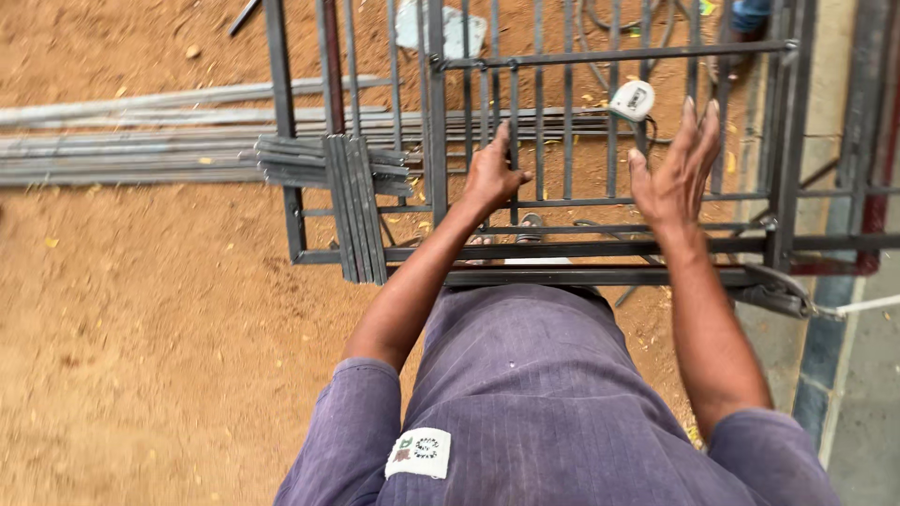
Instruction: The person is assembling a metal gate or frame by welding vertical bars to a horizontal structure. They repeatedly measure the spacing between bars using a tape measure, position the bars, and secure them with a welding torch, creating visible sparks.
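At the centre of the frame the left hand (492, 176) has its fingers clamped around one upright bar of a dark metal grille (600, 201), which fills the upper middle and right of the frame above sandy ground (141, 309). The right hand (677, 173) hovers flat just right of it, fingers apart and straight, beside a small white tape measure (633, 99). A bundle of flat steel strips (356, 208) lies across the grille's left edge, with long steel rods (131, 141) stretching toward the upper left.

Outdoor metalwork yard: welded steel grille frame (600, 141), stacked metal bars (141, 141), bare dirt ground (141, 328).
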